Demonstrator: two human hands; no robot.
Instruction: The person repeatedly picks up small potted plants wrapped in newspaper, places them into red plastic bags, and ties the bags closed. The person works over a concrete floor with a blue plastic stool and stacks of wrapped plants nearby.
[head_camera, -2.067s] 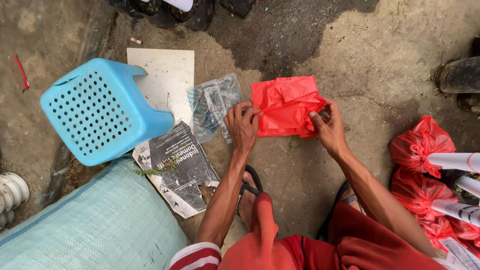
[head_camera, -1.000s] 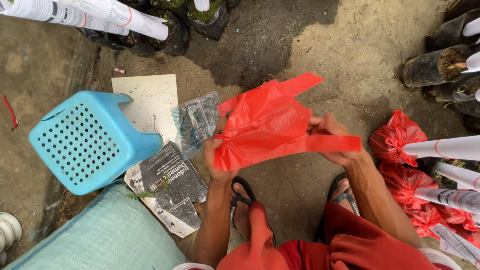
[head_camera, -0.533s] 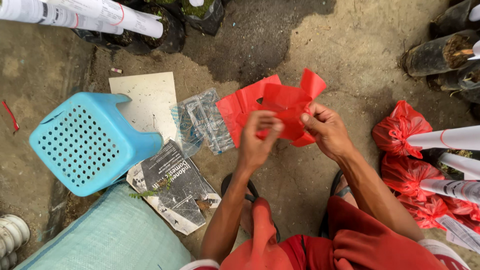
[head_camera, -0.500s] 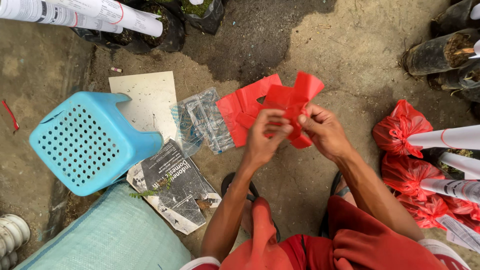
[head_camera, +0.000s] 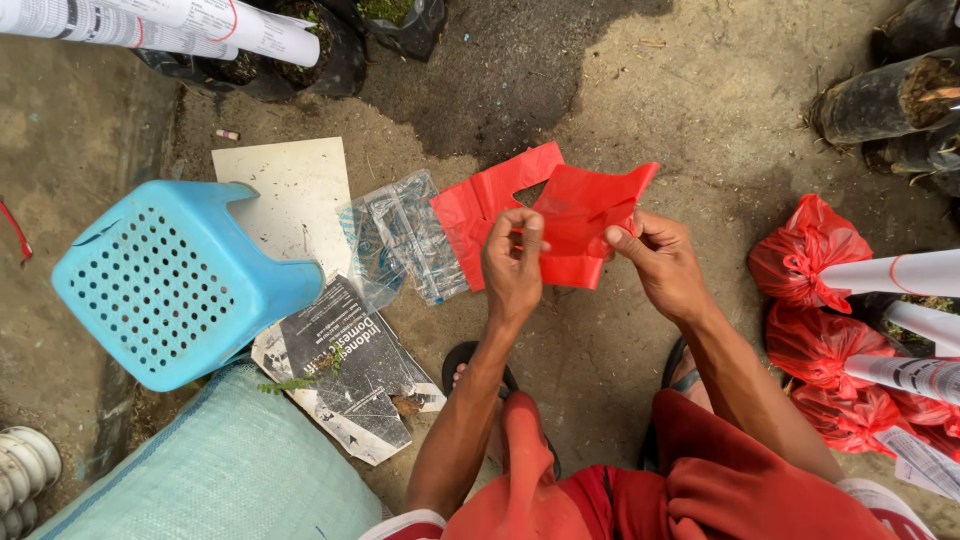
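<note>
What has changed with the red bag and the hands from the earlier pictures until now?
About a second ago the red plastic bag was stretched wide between both hands. Now it is gathered smaller, and the left hand and right hand have come closer together, pinching its lower edge with the fingertips. Neither hand let go. The blue stool, newspaper and clear plastic packet lie as before.
</note>
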